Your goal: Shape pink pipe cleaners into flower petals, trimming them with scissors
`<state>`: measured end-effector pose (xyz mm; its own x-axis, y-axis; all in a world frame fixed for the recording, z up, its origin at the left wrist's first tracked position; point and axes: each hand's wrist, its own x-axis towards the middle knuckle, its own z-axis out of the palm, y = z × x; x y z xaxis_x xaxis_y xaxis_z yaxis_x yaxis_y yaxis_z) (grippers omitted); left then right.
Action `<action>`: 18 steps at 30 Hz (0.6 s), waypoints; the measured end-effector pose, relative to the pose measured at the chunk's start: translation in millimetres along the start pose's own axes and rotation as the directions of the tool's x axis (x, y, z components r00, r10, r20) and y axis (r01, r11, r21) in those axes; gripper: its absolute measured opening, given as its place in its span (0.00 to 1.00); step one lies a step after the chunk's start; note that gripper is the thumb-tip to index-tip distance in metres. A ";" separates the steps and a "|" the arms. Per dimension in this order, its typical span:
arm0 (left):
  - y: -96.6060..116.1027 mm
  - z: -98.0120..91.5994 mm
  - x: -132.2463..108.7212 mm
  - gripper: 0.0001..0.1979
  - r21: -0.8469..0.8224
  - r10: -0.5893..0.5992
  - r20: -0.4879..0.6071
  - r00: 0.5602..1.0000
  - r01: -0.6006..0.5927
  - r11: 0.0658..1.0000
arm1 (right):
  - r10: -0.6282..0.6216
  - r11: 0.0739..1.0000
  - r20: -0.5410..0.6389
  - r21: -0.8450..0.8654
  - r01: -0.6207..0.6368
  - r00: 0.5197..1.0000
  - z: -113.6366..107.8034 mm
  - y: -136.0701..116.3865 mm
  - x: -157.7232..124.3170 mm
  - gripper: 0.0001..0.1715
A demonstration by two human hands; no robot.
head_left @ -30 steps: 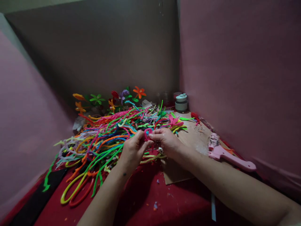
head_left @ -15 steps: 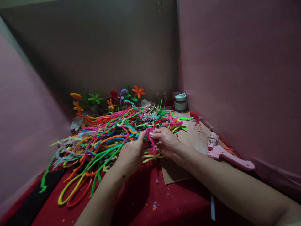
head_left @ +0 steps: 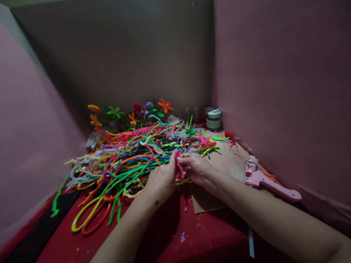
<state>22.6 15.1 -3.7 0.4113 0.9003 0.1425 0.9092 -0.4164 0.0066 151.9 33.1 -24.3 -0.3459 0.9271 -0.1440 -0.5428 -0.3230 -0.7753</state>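
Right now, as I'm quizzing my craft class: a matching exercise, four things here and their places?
1. pink plastic glue gun
2. small grey lidded jar
3. short pink fuzzy pipe cleaner
4. orange pipe-cleaner flower

A. back corner
B. pinched between left hand and right hand
C. standing behind the colourful pipe-cleaner pile
D. lying by the pink right wall

Pairs: 1-D, 2-A, 3-B, 4-C

**My craft table right now**

My table wears a red cloth, speckled with little scraps. A big heap of pipe cleaners in every colour covers the left and middle. A sheet of cardboard lies on the right, with a pink glue gun at its right edge. At the back right corner stands a small jar. A black strip runs along my near left.
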 end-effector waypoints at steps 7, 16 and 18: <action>1.6 0.5 0.3 0.35 0.088 -0.030 -0.047 0.998 0.034 0.996 | -0.014 0.997 -0.006 -0.081 0.014 1.000 -0.9 1.9 1.4 0.11; -9.2 1.8 3.0 0.31 -0.282 0.023 0.049 0.999 -0.008 0.959 | -0.067 0.995 -0.011 -0.070 0.066 0.998 1.8 -7.1 -2.3 0.11; -14.4 -2.2 0.6 0.26 -0.459 0.047 0.108 0.993 0.008 0.888 | -0.081 0.995 -0.039 -0.055 0.079 0.996 2.5 -10.6 -3.0 0.10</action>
<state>9.7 21.4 -1.6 0.4586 0.8880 0.0344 0.7810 -0.4212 0.4611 156.8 33.2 -14.1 -0.2701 0.9571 -0.1046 -0.5254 -0.2376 -0.8170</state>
